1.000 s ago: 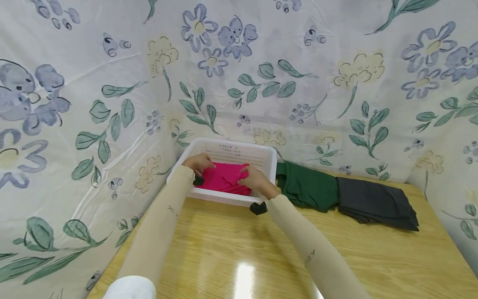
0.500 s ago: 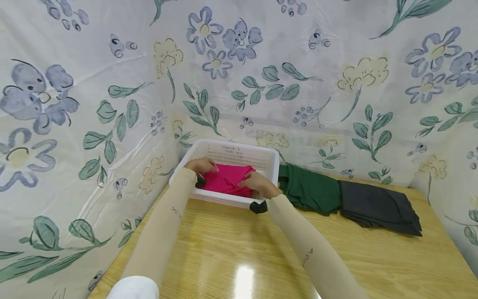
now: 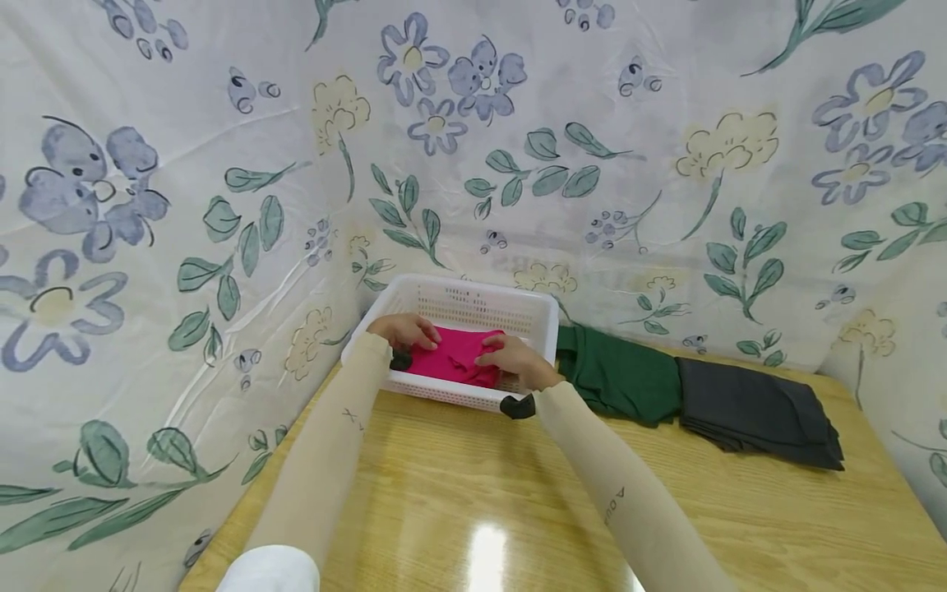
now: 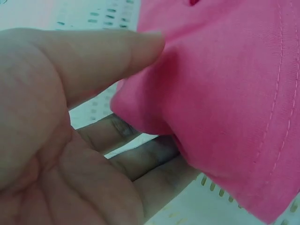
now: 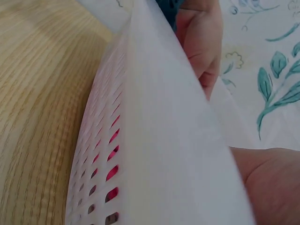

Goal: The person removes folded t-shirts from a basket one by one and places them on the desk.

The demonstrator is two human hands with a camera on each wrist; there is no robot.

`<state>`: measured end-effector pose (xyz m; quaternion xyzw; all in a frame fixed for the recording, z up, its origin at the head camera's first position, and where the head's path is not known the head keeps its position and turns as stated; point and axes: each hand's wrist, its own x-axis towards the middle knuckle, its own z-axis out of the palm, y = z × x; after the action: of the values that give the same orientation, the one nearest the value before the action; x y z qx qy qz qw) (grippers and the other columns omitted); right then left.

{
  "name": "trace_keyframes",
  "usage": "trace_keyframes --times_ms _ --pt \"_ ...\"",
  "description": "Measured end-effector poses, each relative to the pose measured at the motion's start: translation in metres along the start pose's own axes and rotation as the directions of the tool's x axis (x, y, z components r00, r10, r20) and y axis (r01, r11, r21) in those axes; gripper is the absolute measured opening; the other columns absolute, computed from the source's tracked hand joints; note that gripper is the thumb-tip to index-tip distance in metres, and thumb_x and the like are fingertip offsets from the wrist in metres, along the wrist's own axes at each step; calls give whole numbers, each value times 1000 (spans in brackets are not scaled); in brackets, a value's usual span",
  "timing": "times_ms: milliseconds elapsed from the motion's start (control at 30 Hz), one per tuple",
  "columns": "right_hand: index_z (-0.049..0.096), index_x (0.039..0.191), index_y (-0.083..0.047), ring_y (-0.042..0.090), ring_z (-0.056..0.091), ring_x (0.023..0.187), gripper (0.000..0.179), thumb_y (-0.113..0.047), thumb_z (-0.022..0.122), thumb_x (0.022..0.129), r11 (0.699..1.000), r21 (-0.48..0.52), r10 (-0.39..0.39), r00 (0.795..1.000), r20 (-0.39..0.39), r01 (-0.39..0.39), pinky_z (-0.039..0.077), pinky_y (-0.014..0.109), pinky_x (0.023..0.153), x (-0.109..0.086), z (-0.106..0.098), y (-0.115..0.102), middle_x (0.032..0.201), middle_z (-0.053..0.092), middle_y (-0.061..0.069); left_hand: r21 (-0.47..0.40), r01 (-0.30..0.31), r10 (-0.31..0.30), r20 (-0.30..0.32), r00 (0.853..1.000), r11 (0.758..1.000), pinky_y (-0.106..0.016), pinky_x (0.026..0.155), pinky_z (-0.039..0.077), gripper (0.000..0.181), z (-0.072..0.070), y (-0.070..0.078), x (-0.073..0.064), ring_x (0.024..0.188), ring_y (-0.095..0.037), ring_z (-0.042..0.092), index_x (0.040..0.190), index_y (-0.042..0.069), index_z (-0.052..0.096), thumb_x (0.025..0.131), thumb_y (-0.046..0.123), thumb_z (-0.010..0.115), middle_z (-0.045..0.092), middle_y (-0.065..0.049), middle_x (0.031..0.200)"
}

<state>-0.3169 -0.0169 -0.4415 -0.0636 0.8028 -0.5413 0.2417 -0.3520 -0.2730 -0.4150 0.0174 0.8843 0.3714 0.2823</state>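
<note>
A pink garment (image 3: 460, 355), folded, lies in a white plastic basket (image 3: 444, 389) with perforated walls. My left hand (image 3: 405, 330) grips its left side; in the left wrist view the thumb lies over the pink fabric and the fingers reach beneath it. At the garment's right side, my right hand (image 3: 515, 359) holds the fabric between thumb and bent fingers. The basket rim (image 5: 168, 122) hides the right fingertips in the right wrist view, where only part of that hand (image 5: 269, 187) shows.
A folded dark green garment (image 3: 621, 374) lies right of the basket on the wooden table (image 3: 459, 477). Beside it is a folded dark grey garment (image 3: 755, 411). Flower-patterned cloth (image 3: 547, 222) hangs behind and at the left, close to the basket.
The head view has turned slightly, so everything sits a little further right. Both hands stay at the pink garment, and the right fingers have shifted slightly over its edge.
</note>
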Motion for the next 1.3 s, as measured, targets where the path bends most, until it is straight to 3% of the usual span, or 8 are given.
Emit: trace_keyframes --times_ms 100,267,433,533,700,867,1000,1300 --pt "60 142 -10 19 55 89 50 -18 75 94 999 -36 -27 1000 -6 27 52 30 74 1 -1 0 125 62 10 20 -3 3 -5 1000 1000 -22 60 35 33 -2 2 -3 71 -14 41 129 -1 64 98 8 67 49 -2 86" --pt "63 142 -11 16 52 74 52 -18 78 93 998 -65 -17 1000 -6 16 52 29 72 1 -2 0 119 66 9 14 -13 13 10 1000 1000 -24 70 40 36 -1 7 -5 89 -15 44 131 -1 64 96 6 68 53 -3 99" --pt "67 138 -11 18 57 100 49 -19 80 91 995 -94 -16 1000 -16 15 52 29 81 1 -1 0 133 63 11 -4 -37 37 28 999 999 -21 67 39 37 0 9 -4 83 -12 44 132 -4 63 96 3 69 54 -3 95" --pt "69 136 -12 23 54 114 47 -21 80 91 993 -114 -30 999 -29 26 49 30 88 1 -1 -1 138 60 11 38 -37 37 18 999 999 -23 65 40 36 -1 9 -3 80 -11 44 131 -1 66 96 5 69 55 -2 97" --pt "71 132 -12 25 54 117 45 -25 82 90 987 -126 -103 993 -61 95 50 32 90 1 -1 0 135 62 9 61 -13 12 6 1000 998 -27 66 44 37 -3 9 -3 83 -13 46 131 4 68 95 11 72 55 -3 101" --pt "74 126 -12 22 57 106 43 -26 85 88 980 -131 -165 979 -121 149 53 28 78 -1 0 0 128 64 7 11 -14 14 -11 1000 1000 -27 67 47 39 -4 11 -7 87 -15 50 133 6 67 95 12 73 56 -6 110" --pt "75 124 -11 21 57 99 39 -19 85 88 970 -153 -217 960 -176 191 51 25 71 -6 1 -3 125 66 9 -51 -39 36 -42 998 998 -32 75 52 39 -5 11 -10 98 -19 51 133 5 66 95 10 73 55 -10 120" --pt "75 123 -12 21 57 104 34 -14 82 89 953 -169 -284 933 -223 250 52 27 75 -20 -15 -18 125 66 9 -207 -173 160 -78 984 963 -35 78 57 42 -9 13 -17 91 -20 62 137 1 63 96 7 72 56 -16 125"
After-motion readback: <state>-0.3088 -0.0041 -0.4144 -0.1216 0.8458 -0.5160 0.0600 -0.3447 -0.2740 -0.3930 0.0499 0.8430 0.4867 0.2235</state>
